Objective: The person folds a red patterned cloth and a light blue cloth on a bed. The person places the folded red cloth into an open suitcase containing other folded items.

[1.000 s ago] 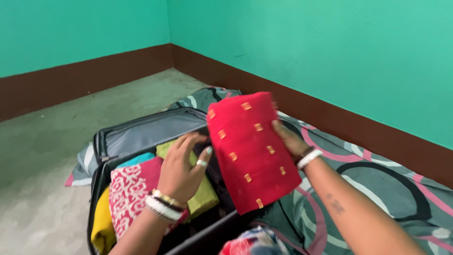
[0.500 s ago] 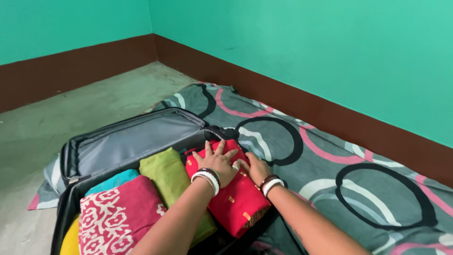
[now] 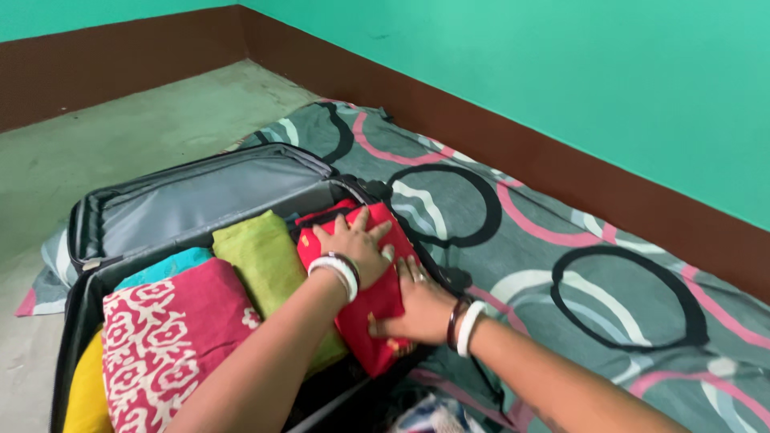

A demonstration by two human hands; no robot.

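A folded red cloth [image 3: 362, 309] with small gold squares lies in the right side of an open black suitcase [image 3: 76, 309]. My left hand [image 3: 355, 244] presses flat on its upper part, fingers spread. Lower down, my right hand [image 3: 413, 309] lies flat against the cloth's right side by the suitcase wall. Beside the red cloth sit a folded green cloth [image 3: 261, 256], a pink and white patterned cloth [image 3: 168, 337], a teal cloth [image 3: 164, 267] and a yellow cloth [image 3: 84, 397].
The suitcase lid [image 3: 192, 204] lies open toward the back, grey inside. Everything rests on a grey sheet [image 3: 561, 265] with pink, black and white rings. Bare floor [image 3: 120, 136] is at the left, green walls with a brown base [image 3: 513, 152] behind.
The red cloth came down from the air into the suitcase's right side. Both hands now press it flat, and my right hand has slid lower along its side.
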